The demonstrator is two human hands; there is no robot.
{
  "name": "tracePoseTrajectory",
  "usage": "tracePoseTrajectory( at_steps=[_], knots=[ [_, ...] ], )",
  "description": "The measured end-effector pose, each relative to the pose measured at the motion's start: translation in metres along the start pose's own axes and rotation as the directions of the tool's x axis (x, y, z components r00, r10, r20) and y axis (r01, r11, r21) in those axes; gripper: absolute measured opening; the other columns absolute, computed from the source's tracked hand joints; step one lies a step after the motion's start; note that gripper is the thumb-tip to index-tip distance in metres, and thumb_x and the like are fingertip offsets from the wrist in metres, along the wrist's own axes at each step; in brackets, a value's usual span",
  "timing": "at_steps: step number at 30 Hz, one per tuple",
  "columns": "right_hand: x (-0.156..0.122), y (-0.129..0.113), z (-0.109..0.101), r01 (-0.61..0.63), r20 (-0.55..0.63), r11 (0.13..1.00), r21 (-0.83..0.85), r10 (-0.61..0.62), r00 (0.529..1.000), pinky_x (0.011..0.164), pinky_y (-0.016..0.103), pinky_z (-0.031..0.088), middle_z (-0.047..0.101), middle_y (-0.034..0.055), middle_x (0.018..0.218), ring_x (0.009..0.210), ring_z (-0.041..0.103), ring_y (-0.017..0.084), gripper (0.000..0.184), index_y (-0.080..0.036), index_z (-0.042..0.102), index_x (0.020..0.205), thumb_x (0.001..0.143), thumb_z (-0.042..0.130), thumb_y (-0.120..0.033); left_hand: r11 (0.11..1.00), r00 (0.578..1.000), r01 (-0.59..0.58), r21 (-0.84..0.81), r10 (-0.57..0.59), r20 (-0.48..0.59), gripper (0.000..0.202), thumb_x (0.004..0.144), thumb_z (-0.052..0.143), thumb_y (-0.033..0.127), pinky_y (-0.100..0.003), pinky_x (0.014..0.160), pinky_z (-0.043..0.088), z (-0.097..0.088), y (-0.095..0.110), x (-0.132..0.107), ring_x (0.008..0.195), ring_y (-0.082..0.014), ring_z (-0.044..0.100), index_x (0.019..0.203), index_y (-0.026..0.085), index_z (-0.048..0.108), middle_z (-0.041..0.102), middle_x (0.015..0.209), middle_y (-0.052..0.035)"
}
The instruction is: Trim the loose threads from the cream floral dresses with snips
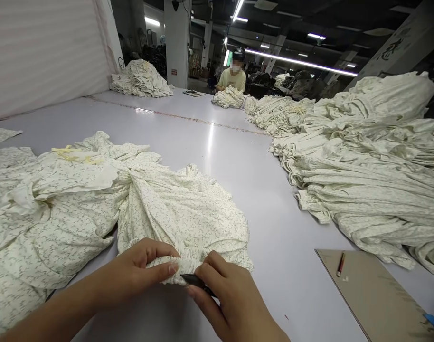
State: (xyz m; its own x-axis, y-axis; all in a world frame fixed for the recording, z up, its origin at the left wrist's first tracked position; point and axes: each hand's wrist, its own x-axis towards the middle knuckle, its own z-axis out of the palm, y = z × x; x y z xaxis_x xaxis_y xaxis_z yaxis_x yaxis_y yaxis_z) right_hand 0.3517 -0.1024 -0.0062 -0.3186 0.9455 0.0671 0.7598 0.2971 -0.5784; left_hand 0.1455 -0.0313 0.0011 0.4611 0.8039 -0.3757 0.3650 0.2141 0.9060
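Note:
A cream garment point(199, 213) with a small sprig print lies bunched on the table in front of me. My left hand point(149, 266) pinches its gathered edge between thumb and fingers. Small black thread snips point(197, 281) are held in my right hand point(226, 289), their pointed tip against the gathered fabric beside my left thumb. The far end of the snips is hidden in my palm. At left, another heap of the same printed cloth point(60, 218) touches the garment, with yellow ties point(72, 154) on top.
Long piles of cream garments point(366, 175) line the table's right side. A brown board point(370, 289) with a red pen-like stick point(341, 264) lies at lower right. Another heap point(142, 78) sits at the far left. A co-worker point(233, 73) is at the table's far end.

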Motion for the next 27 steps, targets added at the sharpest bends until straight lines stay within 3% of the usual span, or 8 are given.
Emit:
tracePoseTrajectory(
  at_steps=[5, 9, 15, 21, 27],
  knots=[
    [-0.006, -0.002, -0.002, -0.030, 0.026, 1.000, -0.009, 0.030, 0.999, 0.057, 0.025, 0.037, 0.056, -0.0007, 0.088, 0.069, 0.056, 0.015, 0.018, -0.023, 0.052, 0.083, 0.097, 0.052, -0.034, 0.999, 0.998, -0.015, -0.037, 0.013, -0.055, 0.027, 0.070, 0.073, 0.048, -0.022, 0.072, 0.046, 0.001, 0.003, 0.000, 0.082, -0.0214, 0.057, 0.082, 0.025, 0.078, 0.069, 0.082, -0.0007],
    [-0.009, -0.001, 0.000, -0.032, 0.012, 0.999, -0.017, 0.032, 0.999, 0.055, 0.024, 0.036, 0.055, -0.0008, 0.086, 0.067, 0.056, 0.014, 0.017, -0.023, 0.051, 0.083, 0.097, 0.051, -0.034, 1.000, 0.999, -0.018, -0.012, 0.017, -0.028, 0.028, 0.071, 0.072, 0.049, -0.023, 0.073, 0.046, 0.002, 0.003, -0.001, 0.083, -0.0223, 0.058, 0.082, 0.025, 0.078, 0.070, 0.082, -0.0010],
    [-0.010, -0.001, 0.008, -0.010, -0.044, 0.997, -0.072, 0.006, 0.999, 0.054, 0.025, 0.036, 0.057, 0.0004, 0.086, 0.065, 0.057, 0.015, 0.016, -0.023, 0.052, 0.085, 0.097, 0.050, -0.033, 0.999, 0.984, 0.033, 0.043, -0.025, -0.178, 0.035, 0.066, 0.073, 0.054, -0.030, 0.083, 0.048, 0.006, -0.001, -0.005, 0.096, -0.0277, 0.061, 0.087, 0.027, 0.078, 0.072, 0.096, -0.0027],
    [-0.012, -0.005, 0.010, -0.023, -0.114, 0.989, -0.147, 0.006, 0.993, 0.048, 0.025, 0.034, 0.056, -0.0004, 0.080, 0.056, 0.055, 0.014, 0.014, -0.023, 0.053, 0.084, 0.095, 0.051, -0.031, 0.994, 0.975, 0.078, 0.073, -0.061, -0.214, 0.034, 0.066, 0.070, 0.057, -0.029, 0.085, 0.045, 0.010, 0.004, -0.008, 0.105, -0.0297, 0.059, 0.087, 0.031, 0.077, 0.070, 0.100, -0.0008],
    [-0.014, -0.006, 0.012, -0.038, -0.147, 0.988, -0.151, 0.016, 0.989, 0.046, 0.024, 0.033, 0.058, -0.0009, 0.081, 0.054, 0.056, 0.013, 0.013, -0.023, 0.053, 0.083, 0.095, 0.050, -0.030, 0.993, 0.980, 0.063, 0.099, -0.043, -0.192, 0.032, 0.068, 0.066, 0.057, -0.027, 0.083, 0.044, 0.012, 0.008, -0.010, 0.101, -0.0273, 0.059, 0.084, 0.031, 0.076, 0.069, 0.098, 0.0008]
  ],
)
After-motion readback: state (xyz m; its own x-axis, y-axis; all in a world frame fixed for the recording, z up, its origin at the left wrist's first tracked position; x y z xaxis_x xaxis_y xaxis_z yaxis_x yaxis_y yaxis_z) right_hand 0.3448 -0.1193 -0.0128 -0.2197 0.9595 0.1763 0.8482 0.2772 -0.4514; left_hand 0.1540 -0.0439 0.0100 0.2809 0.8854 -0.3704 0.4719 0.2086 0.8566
